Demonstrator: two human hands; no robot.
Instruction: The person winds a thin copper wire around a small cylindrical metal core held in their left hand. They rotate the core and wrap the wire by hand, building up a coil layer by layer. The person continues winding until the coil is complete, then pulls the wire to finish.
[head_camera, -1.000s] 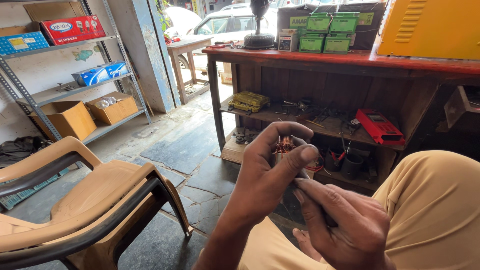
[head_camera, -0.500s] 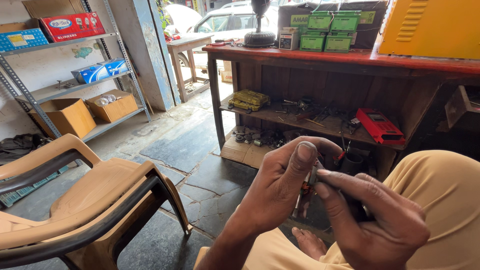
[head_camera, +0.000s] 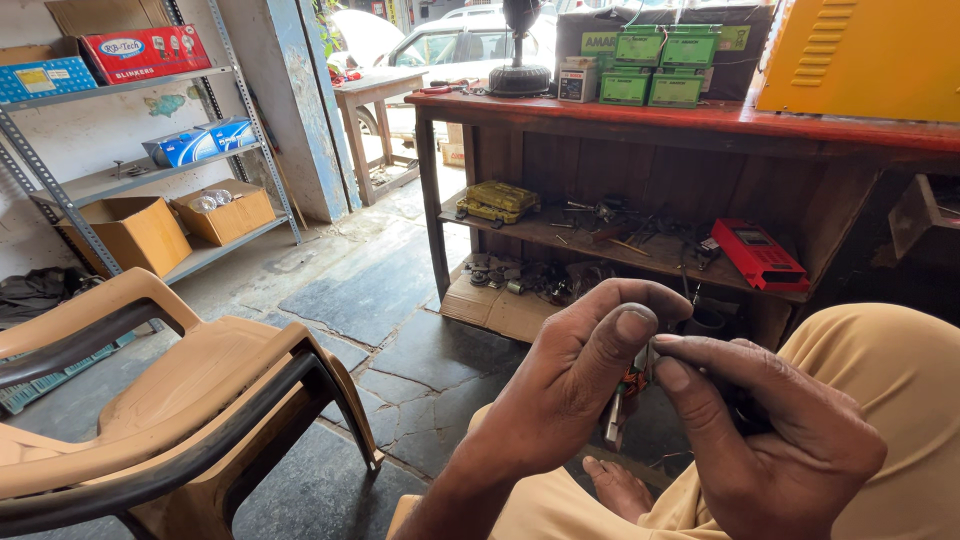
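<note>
**Two hands pinch a small wired part over the lap**

The left hand (head_camera: 570, 390) and the right hand (head_camera: 770, 440) meet in the lower middle of the view, above knees clad in tan cloth. Between them sits a small metal part with orange and red wires (head_camera: 626, 392), mostly hidden by the fingers; its exact shape cannot be made out. The left hand is curled around it, thumb pressed down from above. The right hand grips it from the other side, forefinger and thumb stretched toward the left thumb, so both hands are closed on the part. A bare foot (head_camera: 618, 487) rests on the dark stone-slab floor (head_camera: 400, 300) just below the hands.

To the left stands a tan moulded plastic chair (head_camera: 170, 400) with dark arm trim. Beyond the hands is a dark wooden table with a red top (head_camera: 700, 122), carrying green rectangular boxes (head_camera: 655, 65) and a yellow metal cabinet (head_camera: 860, 55). On its lower shelf lie a yellow-green flat case (head_camera: 497, 202), a red rectangular device (head_camera: 758, 254) and a tangle of tools. A grey metal shelf rack (head_camera: 130, 180) at far left holds open brown cardboard boxes (head_camera: 165, 228).
</note>
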